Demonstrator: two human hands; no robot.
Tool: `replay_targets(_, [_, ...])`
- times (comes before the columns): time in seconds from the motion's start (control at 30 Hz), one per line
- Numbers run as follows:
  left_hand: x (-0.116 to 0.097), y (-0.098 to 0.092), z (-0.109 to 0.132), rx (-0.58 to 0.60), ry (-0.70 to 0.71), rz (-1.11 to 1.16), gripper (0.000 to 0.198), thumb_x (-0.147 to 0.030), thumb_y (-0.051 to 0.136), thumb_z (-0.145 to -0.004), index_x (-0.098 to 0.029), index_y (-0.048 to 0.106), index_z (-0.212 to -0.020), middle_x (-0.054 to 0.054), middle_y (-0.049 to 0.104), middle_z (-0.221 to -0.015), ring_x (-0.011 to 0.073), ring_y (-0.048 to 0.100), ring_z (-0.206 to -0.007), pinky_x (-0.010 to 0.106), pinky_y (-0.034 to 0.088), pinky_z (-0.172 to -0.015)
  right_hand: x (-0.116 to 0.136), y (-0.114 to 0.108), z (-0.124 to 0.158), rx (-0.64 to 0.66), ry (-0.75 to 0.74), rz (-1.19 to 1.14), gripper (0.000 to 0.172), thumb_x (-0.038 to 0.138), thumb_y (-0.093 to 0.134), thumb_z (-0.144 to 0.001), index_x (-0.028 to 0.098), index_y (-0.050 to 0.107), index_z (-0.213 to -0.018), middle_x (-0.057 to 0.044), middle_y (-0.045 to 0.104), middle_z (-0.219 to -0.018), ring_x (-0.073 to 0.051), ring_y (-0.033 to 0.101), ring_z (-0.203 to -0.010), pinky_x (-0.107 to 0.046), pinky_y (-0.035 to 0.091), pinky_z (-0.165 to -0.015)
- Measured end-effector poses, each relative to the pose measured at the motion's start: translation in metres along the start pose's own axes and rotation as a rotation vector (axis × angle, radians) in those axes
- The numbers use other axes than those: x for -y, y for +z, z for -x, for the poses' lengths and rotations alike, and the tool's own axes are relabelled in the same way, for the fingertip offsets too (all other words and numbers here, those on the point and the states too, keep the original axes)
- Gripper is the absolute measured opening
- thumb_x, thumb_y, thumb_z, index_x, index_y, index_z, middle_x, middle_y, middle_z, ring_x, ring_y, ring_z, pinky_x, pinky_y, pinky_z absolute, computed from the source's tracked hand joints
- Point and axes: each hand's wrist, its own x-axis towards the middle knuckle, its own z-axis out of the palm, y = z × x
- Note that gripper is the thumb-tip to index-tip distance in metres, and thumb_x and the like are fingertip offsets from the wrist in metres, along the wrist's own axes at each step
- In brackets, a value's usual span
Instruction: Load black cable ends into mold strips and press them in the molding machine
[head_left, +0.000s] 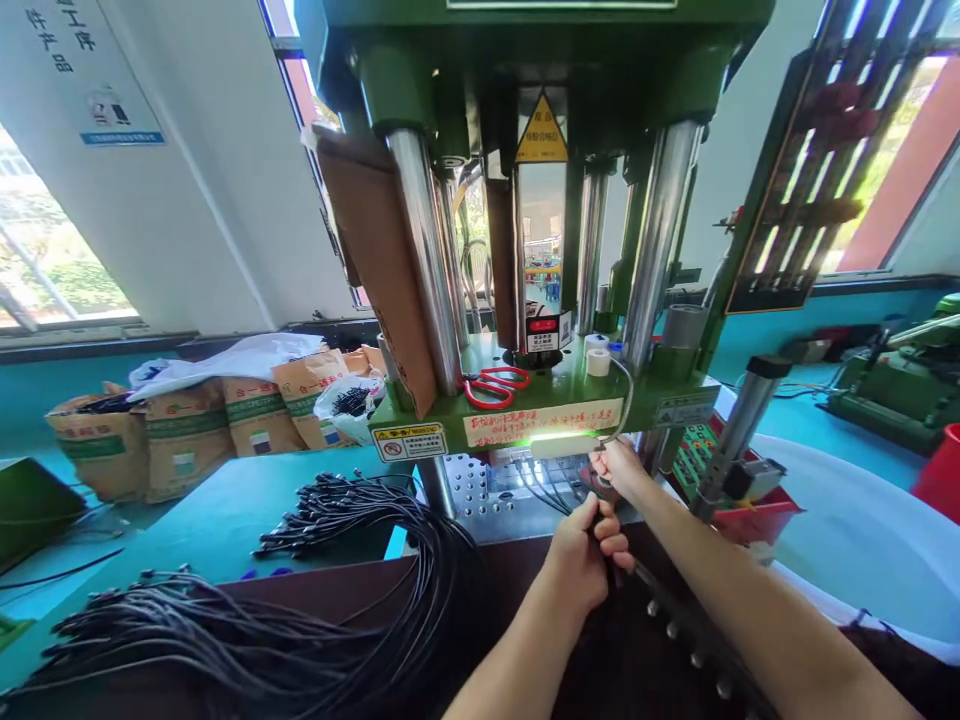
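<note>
My left hand (585, 552) is closed around black cables (556, 498), whose ends run forward onto the metal plate (480, 492) under the green press. Just beyond it, my right hand (621, 468) is pinched shut beneath the front edge of the press, beside a lit strip lamp (559, 437). What its fingers hold is hidden. A dark bar with a row of metal studs (672, 630) slants down beneath my right forearm.
A large bundle of black cables (247, 640) lies on the left, with a second pile of cable ends (322, 515) behind it. Red-handled scissors (495, 386) rest on the green press (442, 408). Paper sacks (180, 440) stand behind; a red bin (757, 515) sits at right.
</note>
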Motion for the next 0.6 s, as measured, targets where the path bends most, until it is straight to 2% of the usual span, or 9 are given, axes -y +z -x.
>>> replay_targets(0.1, [0.018, 0.003, 0.018, -0.093, 0.021, 0.054, 0.029, -0.031, 0.039, -0.088, -0.014, 0.042, -0.065, -0.010, 0.021, -0.042, 0.0021, 0.019, -0.032, 0.013, 0.015, -0.035, -0.004, -0.003, 0.017, -0.044, 0.044, -0.030, 0.027, 0.035, 0.045, -0.089, 0.013, 0.052, -0.076, 0.009, 0.042, -0.046, -0.002, 0.033, -0.029, -0.013, 0.020, -0.026])
replay_targets(0.17, [0.035, 0.000, 0.034, -0.107, 0.011, 0.019, 0.030, -0.032, 0.039, -0.088, -0.015, 0.041, -0.064, -0.010, 0.019, -0.042, 0.0023, 0.016, -0.031, 0.012, 0.012, -0.034, -0.006, -0.003, 0.028, -0.074, 0.065, -0.053, 0.025, 0.033, 0.045, -0.089, 0.013, 0.051, -0.075, 0.009, 0.041, -0.043, -0.003, 0.033, -0.028, -0.013, 0.018, -0.026])
replay_targets(0.3, [0.075, -0.013, 0.079, 0.022, -0.063, -0.248, 0.030, -0.038, 0.048, -0.082, -0.017, 0.042, -0.061, -0.009, 0.023, -0.040, 0.0035, 0.014, -0.030, 0.014, 0.012, -0.030, -0.004, -0.005, 0.043, -0.126, 0.087, -0.102, 0.024, 0.033, 0.047, -0.088, 0.013, 0.051, -0.076, 0.009, 0.042, -0.045, -0.002, 0.033, -0.030, -0.013, 0.021, -0.027])
replay_targets(0.37, [0.078, -0.016, 0.106, 0.091, -0.012, -0.306, 0.031, -0.042, 0.052, -0.078, -0.018, 0.043, -0.061, -0.009, 0.023, -0.040, 0.0040, 0.014, -0.030, 0.016, 0.015, -0.028, -0.001, -0.012, 0.049, -0.150, 0.082, -0.124, 0.021, 0.032, 0.048, -0.086, 0.014, 0.051, -0.076, 0.009, 0.044, -0.045, -0.003, 0.034, -0.030, -0.013, 0.020, -0.027])
replay_targets(0.4, [0.070, -0.015, 0.120, 0.111, 0.048, -0.297, 0.031, -0.043, 0.053, -0.078, -0.019, 0.043, -0.061, -0.009, 0.023, -0.040, 0.0041, 0.015, -0.030, 0.016, 0.016, -0.028, 0.000, -0.017, 0.053, -0.167, 0.079, -0.131, 0.019, 0.032, 0.048, -0.084, 0.015, 0.050, -0.076, 0.009, 0.044, -0.044, -0.003, 0.034, -0.029, -0.013, 0.019, -0.027])
replay_targets(0.47, [0.033, -0.009, 0.146, 0.101, 0.261, -0.248, 0.032, -0.041, 0.052, -0.080, -0.019, 0.040, -0.060, -0.009, 0.020, -0.042, 0.0040, 0.016, -0.031, 0.016, 0.020, -0.030, 0.002, -0.030, 0.065, -0.188, 0.080, -0.135, 0.016, 0.031, 0.048, -0.081, 0.016, 0.050, -0.075, 0.007, 0.046, -0.041, -0.005, 0.035, -0.028, -0.014, 0.019, -0.026])
replay_targets(0.53, [-0.025, -0.002, 0.165, -0.020, 0.632, -0.241, 0.029, -0.032, 0.046, -0.084, -0.019, 0.037, -0.061, -0.009, 0.020, -0.045, 0.0041, 0.021, -0.034, 0.015, 0.024, -0.035, 0.003, -0.046, 0.080, -0.186, 0.096, -0.130, 0.016, 0.032, 0.050, -0.077, 0.017, 0.052, -0.075, 0.005, 0.049, -0.041, -0.007, 0.038, -0.029, -0.015, 0.022, -0.026])
replay_targets(0.6, [-0.090, -0.003, 0.174, -0.246, 1.046, -0.319, 0.027, -0.029, 0.038, -0.087, -0.018, 0.035, -0.062, -0.008, 0.025, -0.049, 0.0041, 0.028, -0.038, 0.016, 0.032, -0.042, 0.002, -0.063, 0.096, -0.184, 0.121, -0.122, 0.017, 0.033, 0.053, -0.073, 0.017, 0.054, -0.078, 0.003, 0.053, -0.043, -0.009, 0.043, -0.031, -0.015, 0.025, -0.027])
